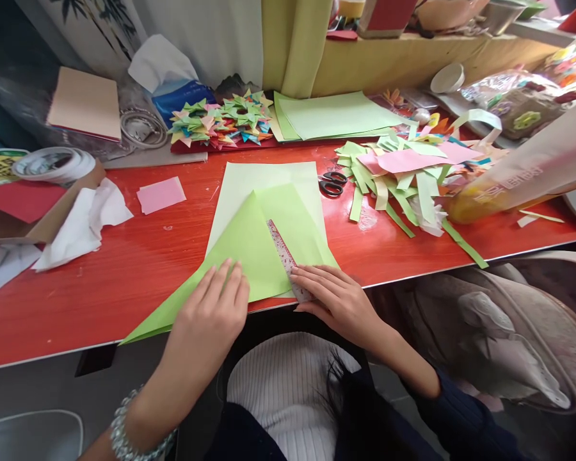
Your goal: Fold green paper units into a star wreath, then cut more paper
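Note:
A folded light-green sheet of paper (235, 256) lies in front of me, a long pointed corner reaching left to the table's front edge. Beneath it is a paler green sheet (273, 176). My left hand (216, 298) rests on the folded sheet, its fingers stretched out and holding nothing. A clear ruler with a red pattern (279, 244) slants across the green sheet. At its lower end, my right hand (333, 298) has its fingers over it and the thumb beside the near edge.
Black-handled scissors (333, 184) lie right of the paper, beside a heap of green and pink strips (408, 166). Pink paper squares (161, 194) lie left. Folded paper stars (221, 121) and stacked green sheets (336, 115) stand behind. A large bottle (518, 166) leans at right.

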{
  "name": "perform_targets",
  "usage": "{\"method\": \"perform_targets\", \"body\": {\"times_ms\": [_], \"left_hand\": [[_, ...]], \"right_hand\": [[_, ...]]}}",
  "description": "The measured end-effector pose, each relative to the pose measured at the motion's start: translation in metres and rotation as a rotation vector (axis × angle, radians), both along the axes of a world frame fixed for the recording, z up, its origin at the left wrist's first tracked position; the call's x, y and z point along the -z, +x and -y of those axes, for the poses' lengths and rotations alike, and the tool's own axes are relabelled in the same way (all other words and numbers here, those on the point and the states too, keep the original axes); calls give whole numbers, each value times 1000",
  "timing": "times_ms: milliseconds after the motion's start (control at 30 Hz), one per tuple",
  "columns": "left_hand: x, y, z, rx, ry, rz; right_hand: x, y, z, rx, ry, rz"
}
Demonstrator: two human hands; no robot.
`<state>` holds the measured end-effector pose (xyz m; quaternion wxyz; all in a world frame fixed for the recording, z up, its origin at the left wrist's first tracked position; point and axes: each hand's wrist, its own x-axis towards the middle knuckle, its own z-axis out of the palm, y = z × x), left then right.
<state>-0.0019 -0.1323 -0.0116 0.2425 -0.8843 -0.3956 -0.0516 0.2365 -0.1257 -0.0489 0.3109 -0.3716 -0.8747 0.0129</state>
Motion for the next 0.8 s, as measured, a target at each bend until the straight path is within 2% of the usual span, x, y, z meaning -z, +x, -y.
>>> {"method": "perform_targets", "body": {"times_ms": [133,233,433,800], "left_hand": [[4,16,-7,176,-35,102],[7,17,-10,239,-67,120],[8,15,-9,232,-68,132],[7,16,-9,243,-81,128]], "right_hand": [[2,-2,2,25,25,-10],[3,-3,2,44,39,-11],[6,-2,3,59,69,-6],[5,1,3,31,24,-2]]}}
